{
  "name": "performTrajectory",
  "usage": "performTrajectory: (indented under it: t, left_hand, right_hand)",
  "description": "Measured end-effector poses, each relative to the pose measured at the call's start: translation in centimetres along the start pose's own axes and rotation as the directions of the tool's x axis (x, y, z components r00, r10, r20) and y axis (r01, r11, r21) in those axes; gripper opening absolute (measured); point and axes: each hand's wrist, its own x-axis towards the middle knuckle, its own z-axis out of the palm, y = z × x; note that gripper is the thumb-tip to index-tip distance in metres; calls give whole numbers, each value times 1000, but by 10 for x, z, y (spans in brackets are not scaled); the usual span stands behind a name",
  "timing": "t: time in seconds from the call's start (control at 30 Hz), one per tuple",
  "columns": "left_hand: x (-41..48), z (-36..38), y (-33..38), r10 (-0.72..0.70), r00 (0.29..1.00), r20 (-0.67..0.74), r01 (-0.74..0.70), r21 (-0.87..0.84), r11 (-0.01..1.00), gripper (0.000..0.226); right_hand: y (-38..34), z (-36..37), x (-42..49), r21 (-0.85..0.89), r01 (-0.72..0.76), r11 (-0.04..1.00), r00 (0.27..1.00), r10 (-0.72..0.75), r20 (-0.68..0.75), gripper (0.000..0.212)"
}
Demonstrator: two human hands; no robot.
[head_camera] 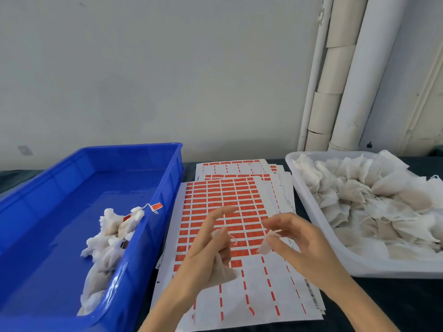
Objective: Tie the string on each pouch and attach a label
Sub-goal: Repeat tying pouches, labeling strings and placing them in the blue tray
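Note:
My left hand (207,250) grips a small beige pouch (225,271) in its palm and lower fingers, index finger stretched out. The pouch's white string (233,239) hangs between my hands. My right hand (294,238) pinches another pale pouch (266,245) between thumb and fingertips. Both hands hover above a sheet of red labels (225,212) lying on the dark table. Several rows at the sheet's near end are peeled bare.
A blue bin (148,207) on the left holds several tied, labelled pouches (112,236) against its right wall. A white tray (309,200) on the right is heaped with untied pouches (374,202). More label sheets (239,167) lie behind. White pipes (347,80) stand at the back right.

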Motion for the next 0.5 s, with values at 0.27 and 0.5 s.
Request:
performTrajectory:
  t: [0.27, 0.5]
  left_hand:
    - [-2, 1, 8, -56, 998, -18, 56, -10, 998, 43]
    - [-1, -11, -5, -61, 998, -19, 62, 95, 994, 16]
  right_hand:
    - [-18, 12, 1, 106, 15, 994, 910, -57, 412, 27]
    - [-21, 6, 1, 118, -96, 988, 884, 30, 466, 37]
